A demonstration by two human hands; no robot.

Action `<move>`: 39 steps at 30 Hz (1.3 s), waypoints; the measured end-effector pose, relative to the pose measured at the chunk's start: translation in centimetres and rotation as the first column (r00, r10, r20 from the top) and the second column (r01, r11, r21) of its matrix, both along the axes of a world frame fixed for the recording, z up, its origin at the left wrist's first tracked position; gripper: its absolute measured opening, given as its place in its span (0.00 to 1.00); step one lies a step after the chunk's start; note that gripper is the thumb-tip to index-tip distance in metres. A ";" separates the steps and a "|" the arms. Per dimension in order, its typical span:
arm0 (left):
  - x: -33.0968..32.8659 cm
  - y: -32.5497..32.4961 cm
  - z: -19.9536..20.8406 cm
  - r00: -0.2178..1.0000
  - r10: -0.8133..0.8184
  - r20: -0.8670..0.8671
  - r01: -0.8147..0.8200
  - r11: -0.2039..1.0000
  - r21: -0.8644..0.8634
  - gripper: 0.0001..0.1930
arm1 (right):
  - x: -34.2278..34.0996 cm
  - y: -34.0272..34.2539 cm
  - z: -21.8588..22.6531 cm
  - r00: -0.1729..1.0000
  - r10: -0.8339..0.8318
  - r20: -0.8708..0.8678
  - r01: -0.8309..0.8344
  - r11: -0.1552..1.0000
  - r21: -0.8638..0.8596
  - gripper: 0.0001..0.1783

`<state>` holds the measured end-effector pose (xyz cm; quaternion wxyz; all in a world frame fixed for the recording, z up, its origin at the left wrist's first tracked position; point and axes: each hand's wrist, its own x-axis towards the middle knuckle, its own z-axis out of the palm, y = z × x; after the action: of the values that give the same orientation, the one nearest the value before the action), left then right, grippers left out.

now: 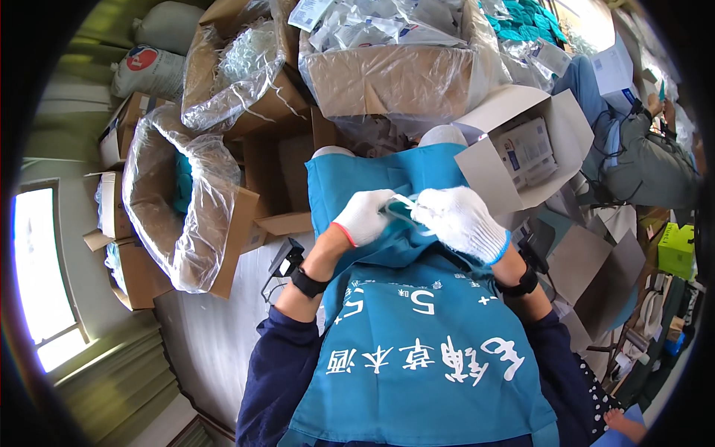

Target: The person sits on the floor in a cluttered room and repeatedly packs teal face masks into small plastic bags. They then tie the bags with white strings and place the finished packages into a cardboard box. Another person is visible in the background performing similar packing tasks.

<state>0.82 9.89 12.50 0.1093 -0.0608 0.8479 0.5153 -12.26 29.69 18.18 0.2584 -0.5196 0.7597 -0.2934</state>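
Above my lap, my left hand (365,217), in a white knit glove with a red cuff edge, pinches one side of a thin white cord loop (403,200). My right hand (462,222), gloved in white with a blue cuff edge, closes on the other side of it. The loop spans the short gap between my fingertips. Bunched teal cloth lies just under the hands; whether it is only my teal apron (424,343) or a separate piece, I cannot tell. My fingertips are partly hidden behind the knuckles.
An open white carton (536,195) with flat packets (526,153) stands beside my right knee. Ahead is a plastic-lined box (387,82) of clear packets. A lined carton (216,175) with teal pieces stands left. Another person (644,167) sits at the far right.
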 end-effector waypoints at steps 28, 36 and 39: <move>-1.8 0.8 0.4 0.746 0.496 -0.444 -0.622 0.758 -0.198 0.18 | 2.1 -5.6 -4.8 -0.283 0.133 0.950 0.623 0.779 0.076 0.12; 7.6 -12.3 -11.5 0.539 0.807 -0.242 -0.683 0.251 -0.686 0.25 | 6.8 -1.8 3.0 0.021 -0.418 0.908 0.426 0.825 0.370 0.12; 11.7 -15.9 -8.8 0.228 0.941 -0.252 -0.921 0.124 -0.370 0.32 | 4.3 2.8 -1.9 0.428 -0.367 0.826 0.484 0.865 0.133 0.12</move>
<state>12.50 -5.98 3.66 -0.2336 -0.6083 0.7131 0.2587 -7.99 32.53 16.27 0.4695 -0.1239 0.6313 -0.6047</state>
